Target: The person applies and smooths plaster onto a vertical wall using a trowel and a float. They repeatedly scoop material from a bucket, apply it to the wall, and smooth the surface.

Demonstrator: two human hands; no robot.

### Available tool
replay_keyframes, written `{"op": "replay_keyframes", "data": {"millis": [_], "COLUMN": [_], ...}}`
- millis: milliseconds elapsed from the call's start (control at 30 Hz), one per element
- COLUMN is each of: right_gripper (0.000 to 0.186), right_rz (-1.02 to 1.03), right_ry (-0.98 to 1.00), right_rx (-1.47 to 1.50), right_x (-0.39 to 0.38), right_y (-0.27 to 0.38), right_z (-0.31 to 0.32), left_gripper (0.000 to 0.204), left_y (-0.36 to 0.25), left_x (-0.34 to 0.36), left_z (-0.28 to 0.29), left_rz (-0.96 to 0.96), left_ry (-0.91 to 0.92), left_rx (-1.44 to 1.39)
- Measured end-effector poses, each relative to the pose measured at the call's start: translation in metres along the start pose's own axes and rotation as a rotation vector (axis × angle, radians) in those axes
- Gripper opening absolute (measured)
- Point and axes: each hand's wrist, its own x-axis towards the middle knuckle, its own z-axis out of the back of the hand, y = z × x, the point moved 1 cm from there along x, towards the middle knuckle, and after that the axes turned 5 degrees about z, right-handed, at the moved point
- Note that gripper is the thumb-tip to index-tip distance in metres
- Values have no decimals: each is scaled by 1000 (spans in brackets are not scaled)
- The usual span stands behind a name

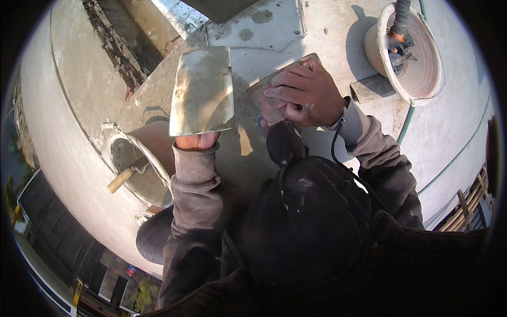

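Observation:
My left hand (198,141) is mostly hidden under a rectangular metal plastering trowel (202,90), its smooth, worn face turned up. Only the heel of that hand shows at the near edge, and the grip itself is out of sight. To the right, my right hand (309,94) lies over a flat, dusty grey rectangular plate (262,94), fingers bent and spread across its top. The two plates sit close together, a small gap between them, above the pale concrete surface (245,140). My dark knee and shoe (285,142) are just below the right hand.
A bucket (132,140) on the left holds a wooden-handled tool (121,179). At the upper right, a mortar-crusted bucket (428,79) holds an orange-and-black tool beside a dark block (372,89). A green hose (405,127) crosses the floor. An opening (129,45) with a rough edge lies at the upper left.

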Motion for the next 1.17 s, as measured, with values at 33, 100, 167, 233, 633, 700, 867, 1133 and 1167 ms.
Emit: {"op": "replay_keyframes", "data": {"millis": [33,100,167,233,633,700,867,1133,1167], "right_gripper": [42,40,44,47,42,43,45,39,39], "right_rz": [-151,-434,-572,-434,-375,-388,-339,-347,-335], "right_ry": [-105,-314,-220,-180,44,92,172,-15,-20], "right_rx": [289,881,1218,1334,1263,1345,1418,1630,1629], "right_x": [-4,0,2,-1,22,26,26,18,22], "right_y": [-4,-12,-20,-42,-27,-15,-10,-17,-19], "right_z": [3,12,16,6,-17,-9,-10,-17,-17], "left_gripper": [47,48,48,48,44,43,41,54,58], "left_y": [-2,-7,-8,-8,-18,-29,-37,-10,-8], "left_x": [3,10,10,15,-4,-7,-10,14,14], "left_z": [3,8,-1,-10,13,28,44,4,-2], "left_rz": [-7,-40,-44,14,93,73,3,-558,-600], "left_ry": [-23,-79,-206,-200,-194,-132,-283,-799,-808], "left_rx": [142,441,1208,1393,137,232,371,987,1059]}}
